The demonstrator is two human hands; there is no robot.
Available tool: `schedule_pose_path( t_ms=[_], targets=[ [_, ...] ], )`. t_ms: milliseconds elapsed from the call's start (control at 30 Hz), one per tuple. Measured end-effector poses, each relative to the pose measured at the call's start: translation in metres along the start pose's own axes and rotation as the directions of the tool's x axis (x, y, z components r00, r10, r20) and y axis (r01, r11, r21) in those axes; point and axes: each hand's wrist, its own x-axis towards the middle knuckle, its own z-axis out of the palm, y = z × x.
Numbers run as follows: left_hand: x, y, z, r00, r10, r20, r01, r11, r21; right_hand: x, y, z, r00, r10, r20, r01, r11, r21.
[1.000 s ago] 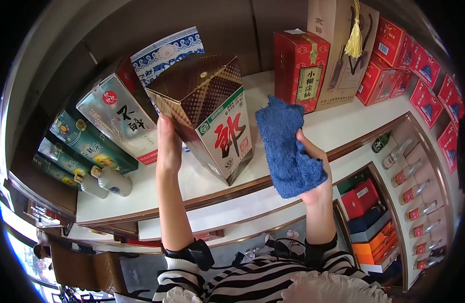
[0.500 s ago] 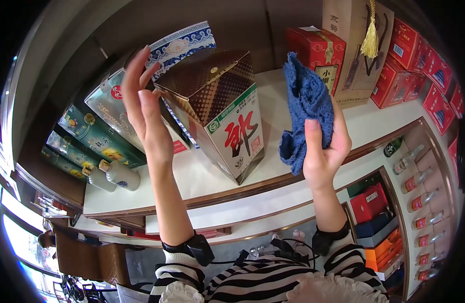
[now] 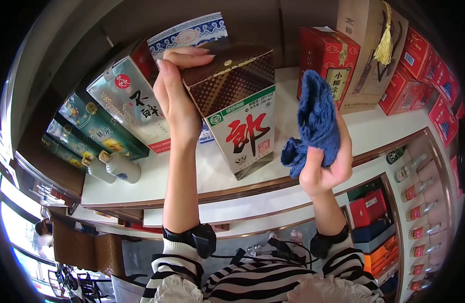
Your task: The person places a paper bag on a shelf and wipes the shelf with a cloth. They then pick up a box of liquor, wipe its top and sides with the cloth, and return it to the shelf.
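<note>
My left hand (image 3: pixel 179 96) is on the upper left of a tall liquor box (image 3: pixel 245 132), its fingers lying over the top edge and its palm against the side. The box has a brown dotted top and a white front with a big red character. It stands upright on the white shelf (image 3: pixel 157 187). To its right, my right hand (image 3: pixel 327 166) grips a crumpled blue cloth (image 3: pixel 318 113) between thumb and fingers, held up apart from the box. Part of a blue-and-white patterned box (image 3: pixel 189 38) shows behind the liquor box.
Left of the box stand a silver box (image 3: pixel 129 98), green boxes (image 3: pixel 98 118) and two small pale bottles (image 3: pixel 122 167). On the right are a red box (image 3: pixel 327 68), a tan paper bag (image 3: pixel 371 65) and stacked red boxes (image 3: pixel 419 70). Several bottles (image 3: pixel 423 209) line a lower side shelf.
My left hand has moved right and closed onto the top of the liquor box. The box has turned, showing more of its front. The cloth has shifted slightly within my right hand.
</note>
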Motion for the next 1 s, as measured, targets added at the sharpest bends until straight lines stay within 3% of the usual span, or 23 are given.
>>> schedule_pose_path(
  t_ms=[67, 100, 200, 267, 333, 400, 533, 633, 667, 767, 833, 867, 967, 1000],
  targets=[
    [0.002, -0.006, -0.001, 1.0, -0.024, -0.013, 0.023, 0.999, -0.048, 0.005, -0.002, -0.001, 0.977, -0.144, 0.157, 0.16, 0.983, -0.091],
    [0.004, -0.009, -0.001, 0.999, -0.04, 0.006, 0.04, 0.995, -0.088, 0.013, 0.0, -0.002, 0.923, -0.299, 0.243, 0.344, 0.924, -0.167],
    [0.007, -0.015, -0.001, 0.998, -0.053, 0.041, 0.058, 0.987, -0.147, 0.02, -0.014, 0.008, 0.832, -0.387, 0.397, 0.481, 0.861, -0.167],
    [0.008, -0.021, -0.001, 0.995, -0.04, 0.086, 0.062, 0.962, -0.265, 0.013, -0.014, 0.021, 0.781, -0.473, 0.409, 0.581, 0.79, -0.195],
    [0.009, -0.021, -0.001, 0.995, -0.057, 0.085, 0.074, 0.973, -0.219, 0.02, -0.011, 0.025, 0.754, -0.487, 0.441, 0.605, 0.775, -0.18],
    [0.009, -0.024, -0.002, 0.994, -0.058, 0.097, 0.083, 0.959, -0.27, 0.036, -0.004, 0.036, 0.724, -0.613, 0.317, 0.685, 0.694, -0.223],
    [0.008, -0.027, -0.006, 0.995, 0.009, 0.096, 0.003, 0.993, -0.121, 0.05, -0.005, 0.055, 0.719, -0.581, 0.381, 0.68, 0.7, -0.217],
    [0.009, -0.025, -0.009, 0.993, -0.057, 0.102, 0.079, 0.97, -0.229, 0.034, 0.002, 0.056, 0.73, -0.574, 0.37, 0.664, 0.722, -0.191],
    [0.008, -0.023, -0.009, 0.989, -0.087, 0.117, 0.115, 0.96, -0.256, 0.026, 0.005, 0.05, 0.703, -0.56, 0.439, 0.672, 0.724, -0.153],
    [0.008, -0.016, -0.009, 0.984, -0.1, 0.144, 0.131, 0.966, -0.221, -0.011, 0.012, 0.035, 0.681, -0.541, 0.494, 0.657, 0.75, -0.083],
    [0.008, -0.014, -0.01, 0.978, -0.121, 0.172, 0.155, 0.967, -0.201, -0.022, 0.007, 0.02, 0.62, -0.381, 0.686, 0.539, 0.842, -0.02],
    [0.008, -0.013, -0.01, 0.977, -0.124, 0.172, 0.158, 0.967, -0.201, -0.023, 0.006, 0.015, 0.62, -0.378, 0.687, 0.536, 0.844, -0.02],
    [0.008, -0.009, -0.008, 0.974, -0.164, 0.157, 0.189, 0.968, -0.164, -0.023, 0.003, 0.002, 0.411, -0.263, 0.873, 0.306, 0.942, 0.139],
    [0.007, -0.009, -0.008, 0.974, -0.16, 0.161, 0.186, 0.968, -0.167, -0.021, 0.001, 0.0, 0.414, -0.261, 0.872, 0.31, 0.941, 0.135]
  ],
)
